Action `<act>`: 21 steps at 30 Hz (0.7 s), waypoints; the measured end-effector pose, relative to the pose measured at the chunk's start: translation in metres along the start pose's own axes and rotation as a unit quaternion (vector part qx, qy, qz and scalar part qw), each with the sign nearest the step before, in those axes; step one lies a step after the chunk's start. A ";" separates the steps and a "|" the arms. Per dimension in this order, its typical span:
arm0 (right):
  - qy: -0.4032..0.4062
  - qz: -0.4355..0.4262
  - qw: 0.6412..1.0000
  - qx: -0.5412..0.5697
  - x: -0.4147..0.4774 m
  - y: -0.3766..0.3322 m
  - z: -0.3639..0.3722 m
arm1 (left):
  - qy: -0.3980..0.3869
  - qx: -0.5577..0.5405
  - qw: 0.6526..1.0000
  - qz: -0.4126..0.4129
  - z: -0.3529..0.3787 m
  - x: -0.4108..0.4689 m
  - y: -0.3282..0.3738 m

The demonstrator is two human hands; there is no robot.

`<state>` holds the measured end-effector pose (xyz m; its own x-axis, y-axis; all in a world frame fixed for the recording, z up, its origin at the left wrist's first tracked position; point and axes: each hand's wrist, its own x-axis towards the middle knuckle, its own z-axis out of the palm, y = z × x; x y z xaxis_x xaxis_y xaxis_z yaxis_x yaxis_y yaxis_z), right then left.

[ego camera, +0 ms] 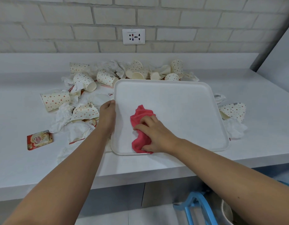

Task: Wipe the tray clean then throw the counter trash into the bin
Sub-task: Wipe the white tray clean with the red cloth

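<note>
Forearms (pixel 62 184) cross the bench (pixel 262 111) edge: right grip (pixel 156 133) clamps a bunched pink cloth (pixel 140 116) on the white tray (pixel 181 108), near-left; left grip (pixel 107 116) clasps its left rim. Wiping in hand; next, strokes toward the far right. Paper cups (pixel 55 99) await binning.

Red-and-cream sachet (pixel 39 139), flat on white counter (pixel 18 159) at left: brand "Coffee mate" in white script, legible. Wall socket (pixel 133 36): tiny line of print along top edge, too small to read. Polka-dot paper cups (pixel 105 77): small round emblem on sides, lettering illegible.
</note>
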<state>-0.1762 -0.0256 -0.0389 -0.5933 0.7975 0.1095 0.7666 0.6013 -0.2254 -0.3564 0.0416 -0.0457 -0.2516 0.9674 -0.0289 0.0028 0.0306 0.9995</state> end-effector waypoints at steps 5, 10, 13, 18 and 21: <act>0.022 0.013 1.000 -0.010 0.020 -0.029 0.013 | -0.013 -0.013 1.000 -0.022 0.000 -0.001 0.003; 0.085 0.043 0.995 -0.031 0.032 -0.054 0.021 | -0.027 -0.028 0.999 -0.022 -0.003 -0.001 0.007; 0.130 0.064 0.988 -0.056 0.035 -0.056 0.023 | -0.052 -0.010 0.999 -0.008 -0.004 0.003 0.011; 0.181 0.108 0.967 -0.141 0.040 -0.046 0.022 | -0.058 -0.019 0.998 -0.022 -0.002 0.002 0.013; 0.206 0.024 0.970 -0.125 0.038 -0.033 0.015 | -0.056 -0.019 0.998 -0.031 -0.004 0.000 0.008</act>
<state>-0.2280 -0.0159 -0.0416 -0.4471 0.7462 0.4933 0.8570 0.5152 -0.0026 -0.3603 0.0404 -0.0380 -0.1396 0.9861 -0.0902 -0.0466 0.0844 0.9953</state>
